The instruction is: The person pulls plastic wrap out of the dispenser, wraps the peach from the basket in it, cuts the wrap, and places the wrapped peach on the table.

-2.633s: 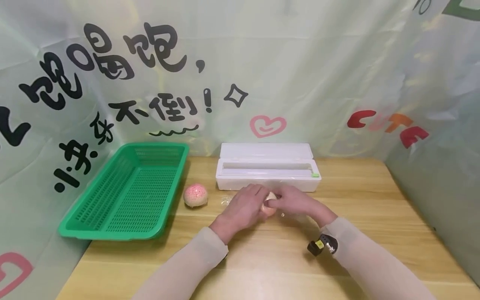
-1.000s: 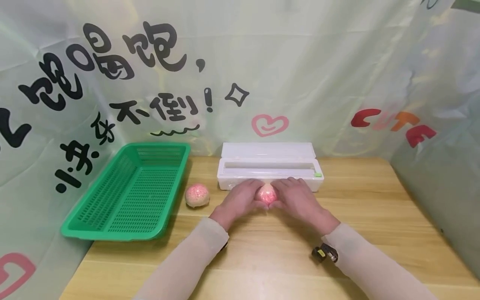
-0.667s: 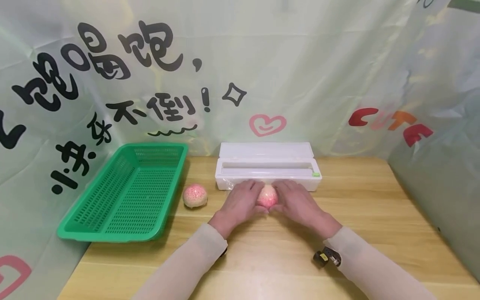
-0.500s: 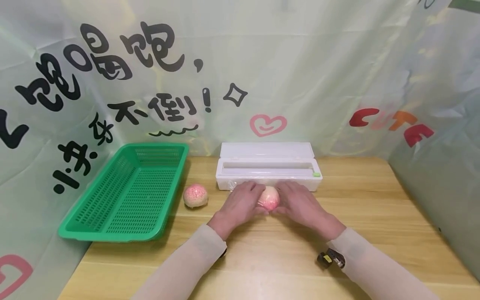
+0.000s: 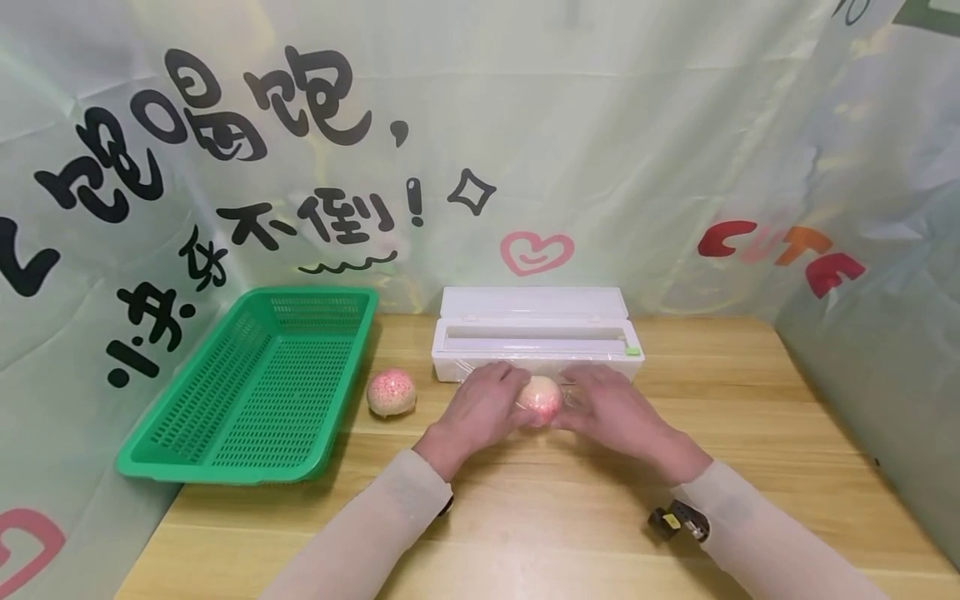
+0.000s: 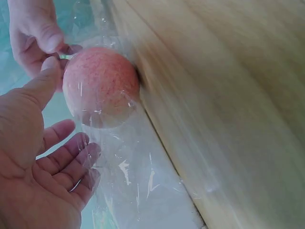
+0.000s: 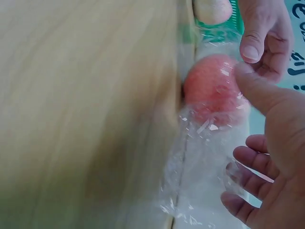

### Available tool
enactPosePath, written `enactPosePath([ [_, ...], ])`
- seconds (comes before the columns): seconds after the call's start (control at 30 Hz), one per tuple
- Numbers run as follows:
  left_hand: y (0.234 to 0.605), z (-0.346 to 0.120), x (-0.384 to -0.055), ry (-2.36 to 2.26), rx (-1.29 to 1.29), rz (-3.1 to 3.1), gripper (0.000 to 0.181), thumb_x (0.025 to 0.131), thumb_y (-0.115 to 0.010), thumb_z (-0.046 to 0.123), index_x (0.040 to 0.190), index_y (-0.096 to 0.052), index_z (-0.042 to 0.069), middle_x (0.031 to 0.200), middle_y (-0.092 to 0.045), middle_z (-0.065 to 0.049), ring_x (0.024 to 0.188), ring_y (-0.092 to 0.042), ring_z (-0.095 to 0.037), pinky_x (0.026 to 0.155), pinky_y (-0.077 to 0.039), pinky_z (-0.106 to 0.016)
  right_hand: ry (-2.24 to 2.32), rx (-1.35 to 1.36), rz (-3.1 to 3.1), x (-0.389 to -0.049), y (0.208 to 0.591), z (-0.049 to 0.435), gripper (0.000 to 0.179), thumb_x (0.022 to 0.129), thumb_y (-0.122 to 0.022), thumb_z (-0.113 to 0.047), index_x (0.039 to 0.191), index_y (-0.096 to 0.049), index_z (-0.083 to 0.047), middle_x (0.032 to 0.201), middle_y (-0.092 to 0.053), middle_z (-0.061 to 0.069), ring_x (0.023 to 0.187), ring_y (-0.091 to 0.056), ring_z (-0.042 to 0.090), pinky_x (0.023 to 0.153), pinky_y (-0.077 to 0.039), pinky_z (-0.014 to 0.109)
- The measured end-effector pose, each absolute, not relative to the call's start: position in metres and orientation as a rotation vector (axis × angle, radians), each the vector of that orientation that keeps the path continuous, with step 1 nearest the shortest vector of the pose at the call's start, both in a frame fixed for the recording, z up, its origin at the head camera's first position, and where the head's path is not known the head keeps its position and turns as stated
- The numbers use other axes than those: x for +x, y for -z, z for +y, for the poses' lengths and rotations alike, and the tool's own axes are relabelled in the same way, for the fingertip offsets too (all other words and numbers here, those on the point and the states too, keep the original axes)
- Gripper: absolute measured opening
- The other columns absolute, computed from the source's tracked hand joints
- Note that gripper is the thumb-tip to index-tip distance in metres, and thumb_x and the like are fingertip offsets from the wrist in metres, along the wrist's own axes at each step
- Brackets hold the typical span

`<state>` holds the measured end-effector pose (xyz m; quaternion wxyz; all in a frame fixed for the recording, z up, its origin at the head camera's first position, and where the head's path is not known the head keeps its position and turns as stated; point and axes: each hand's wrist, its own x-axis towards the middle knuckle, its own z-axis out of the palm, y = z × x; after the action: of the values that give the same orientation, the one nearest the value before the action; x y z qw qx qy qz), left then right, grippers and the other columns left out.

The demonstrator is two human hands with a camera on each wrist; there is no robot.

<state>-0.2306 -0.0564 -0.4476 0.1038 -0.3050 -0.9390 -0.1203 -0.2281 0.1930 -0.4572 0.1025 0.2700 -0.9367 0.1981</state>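
A pink-and-cream peach (image 5: 542,400) under clear plastic wrap (image 6: 138,176) sits between my hands, before a white wrap dispenser box (image 5: 525,367). My left hand (image 5: 487,408) is at its left side; in the left wrist view the thumb points toward the peach and the loosely bent fingers (image 6: 71,162) touch the wrap. My right hand (image 5: 615,417) is on the other side, slightly blurred. In the right wrist view its thumb (image 7: 259,90) overlaps the peach's edge, and its relaxed fingers (image 7: 243,167) lie against the wrap, away from the fruit. Neither hand is closed around the peach.
A second peach (image 5: 392,392) stands on the wooden table (image 5: 525,525), left of the dispenser. Further left is a green plastic basket (image 5: 262,400). The dispenser's lid (image 5: 532,302) stands raised. A printed cloth (image 5: 637,150) hangs behind and at the sides.
Both hands turned the peach from its earlier pose, and its pale side now faces up. My right hand has shifted right and its fingers have eased away. The second peach has not moved.
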Motion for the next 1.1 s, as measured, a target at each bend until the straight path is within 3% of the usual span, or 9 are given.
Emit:
enactPosePath([
  [0.27,0.432,-0.053,-0.243,0.443,-0.819,-2.757,0.037,0.106,-0.062,0.045,0.125,-0.071,0.014,0.122,-0.072,-0.001,0.121,-0.063,-0.022,0.11,-0.048,-0.039,-0.698,0.504,-2.768,-0.24,0.439,0.225,0.062,0.098,-0.075,-0.04,0.139,-0.06,0.004,0.135,-0.065,0.027,0.127,-0.058,0.047,0.108,-0.045,0.065],
  [0.47,0.425,-0.051,-0.261,0.456,-0.663,-2.746,0.028,0.109,-0.059,0.035,0.123,-0.073,0.016,0.125,-0.072,-0.001,0.123,-0.061,-0.024,0.108,-0.046,-0.043,-0.729,0.251,-2.798,-0.256,0.435,0.247,0.081,0.093,-0.079,-0.047,0.147,-0.051,0.008,0.144,-0.051,0.036,0.133,-0.046,0.055,0.109,-0.04,0.07],
  [0.6,0.427,-0.053,-0.27,0.439,-0.608,-2.783,0.03,0.109,-0.058,0.035,0.128,-0.072,0.016,0.129,-0.071,-0.003,0.126,-0.061,-0.025,0.109,-0.046,-0.045,-0.759,0.192,-2.911,-0.264,0.437,0.254,0.091,0.094,-0.075,-0.056,0.155,-0.045,0.004,0.147,-0.046,0.034,0.132,-0.049,0.053,0.106,-0.043,0.071],
  [0.73,0.43,-0.052,-0.275,0.434,-0.6,-2.834,0.031,0.11,-0.056,0.035,0.128,-0.072,0.016,0.127,-0.073,-0.003,0.125,-0.063,-0.027,0.109,-0.047,-0.045,-0.781,0.216,-2.901,-0.267,0.446,0.259,0.08,0.097,-0.075,-0.047,0.152,-0.049,0.005,0.139,-0.051,0.031,0.113,-0.061,0.045,0.098,-0.05,0.065],
  [0.87,0.429,-0.047,-0.281,0.416,-0.59,-2.859,0.032,0.111,-0.053,0.037,0.127,-0.072,0.017,0.123,-0.073,-0.001,0.119,-0.064,-0.025,0.106,-0.048,-0.045,-0.788,0.256,-2.832,-0.268,0.452,0.263,0.069,0.097,-0.078,-0.035,0.148,-0.054,0.005,0.126,-0.055,0.026,0.097,-0.064,0.036,0.086,-0.053,0.056],
  [1.1,0.408,-0.008,-0.294,0.435,-0.66,-2.932,0.031,0.11,-0.054,0.038,0.128,-0.074,0.022,0.123,-0.073,0.004,0.116,-0.062,-0.022,0.105,-0.049,-0.043,-0.753,0.345,-2.757,-0.271,0.456,0.269,0.061,0.094,-0.082,-0.028,0.141,-0.061,0.004,0.116,-0.057,0.022,0.089,-0.063,0.03,0.078,-0.052,0.046],
])
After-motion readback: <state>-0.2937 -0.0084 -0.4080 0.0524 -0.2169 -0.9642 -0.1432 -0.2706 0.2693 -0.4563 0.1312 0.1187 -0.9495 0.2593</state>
